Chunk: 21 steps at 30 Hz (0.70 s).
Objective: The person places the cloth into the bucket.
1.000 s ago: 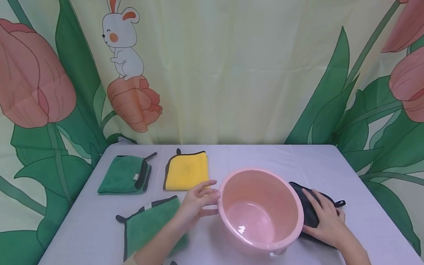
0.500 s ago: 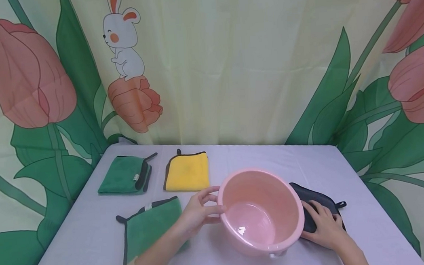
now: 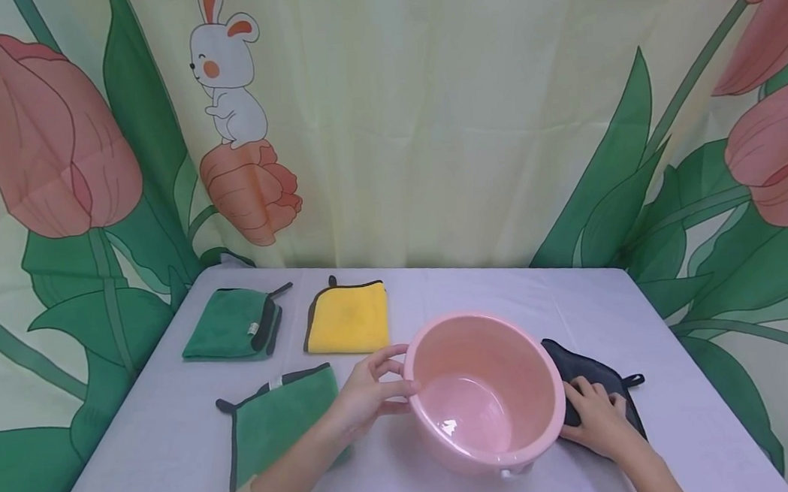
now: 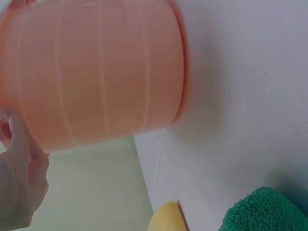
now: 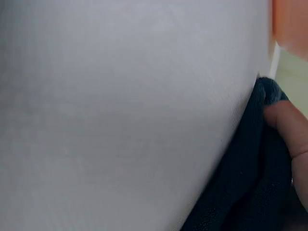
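A round pink bucket (image 3: 485, 349) stands on the table with its opening tipped towards me. My left hand (image 3: 369, 394) grips its left rim, thumb over the edge and fingers outside; in the left wrist view the hand (image 4: 21, 178) is beside the ribbed bucket wall (image 4: 106, 72). Right of the bucket lies a folded dark cloth (image 3: 587, 366) with a hanging loop. My right hand (image 3: 597, 422) rests over it with curled fingers, pinching its near left part. In the right wrist view, the thumb (image 5: 291, 127) presses the edge of the dark cloth (image 5: 245, 178).
A folded green cloth (image 3: 223, 328) and a folded yellow cloth (image 3: 347, 320) lie at the back left of the white-covered table (image 3: 573, 303). Another green cloth (image 3: 276, 422) is partly under my left forearm. A printed curtain (image 3: 427, 123) hangs behind.
My left hand has moved onto the bucket's rim and taken hold. My right hand has slid left and nearer on the dark cloth, its fingers curling in. The bucket stays in place.
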Tool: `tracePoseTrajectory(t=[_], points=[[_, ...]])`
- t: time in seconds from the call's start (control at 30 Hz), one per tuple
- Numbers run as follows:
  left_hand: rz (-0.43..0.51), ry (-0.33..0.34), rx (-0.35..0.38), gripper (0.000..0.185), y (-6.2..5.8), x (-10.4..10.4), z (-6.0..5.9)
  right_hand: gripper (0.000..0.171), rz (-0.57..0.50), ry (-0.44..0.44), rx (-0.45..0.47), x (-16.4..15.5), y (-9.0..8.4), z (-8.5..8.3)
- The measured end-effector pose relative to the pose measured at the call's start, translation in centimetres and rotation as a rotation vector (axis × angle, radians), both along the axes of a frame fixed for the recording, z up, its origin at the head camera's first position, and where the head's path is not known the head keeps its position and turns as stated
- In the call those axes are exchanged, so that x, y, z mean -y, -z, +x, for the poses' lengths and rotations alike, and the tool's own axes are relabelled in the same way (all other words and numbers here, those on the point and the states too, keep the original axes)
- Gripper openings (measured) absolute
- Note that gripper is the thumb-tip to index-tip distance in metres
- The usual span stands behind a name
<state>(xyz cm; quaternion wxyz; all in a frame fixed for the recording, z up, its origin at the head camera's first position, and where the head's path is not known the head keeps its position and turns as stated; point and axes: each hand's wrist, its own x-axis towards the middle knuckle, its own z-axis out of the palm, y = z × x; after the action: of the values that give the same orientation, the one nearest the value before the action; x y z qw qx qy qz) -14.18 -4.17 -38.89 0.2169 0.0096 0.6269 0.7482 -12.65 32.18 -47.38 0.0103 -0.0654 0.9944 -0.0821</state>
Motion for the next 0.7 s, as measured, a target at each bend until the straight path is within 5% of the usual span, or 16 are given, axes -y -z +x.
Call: tracePoseTrajectory(t=[0.17, 0.43, 0.7], points=[[0.0, 0.0, 0.002, 0.064, -0.1, 0.0, 0.1, 0.075, 0.015, -0.02, 0.017, 0.2, 0.2, -0.1], [-0.003, -0.007, 0.014, 0.065, -0.1, 0.0, 0.1, 0.053, 0.059, -0.09, -0.1, 0.4, 0.2, 0.0], [-0.008, -0.01, 0.01, 0.064, 0.0, 0.0, 0.0, 0.05, 0.085, -0.102, -0.18, 0.0, -2.0, -0.4]])
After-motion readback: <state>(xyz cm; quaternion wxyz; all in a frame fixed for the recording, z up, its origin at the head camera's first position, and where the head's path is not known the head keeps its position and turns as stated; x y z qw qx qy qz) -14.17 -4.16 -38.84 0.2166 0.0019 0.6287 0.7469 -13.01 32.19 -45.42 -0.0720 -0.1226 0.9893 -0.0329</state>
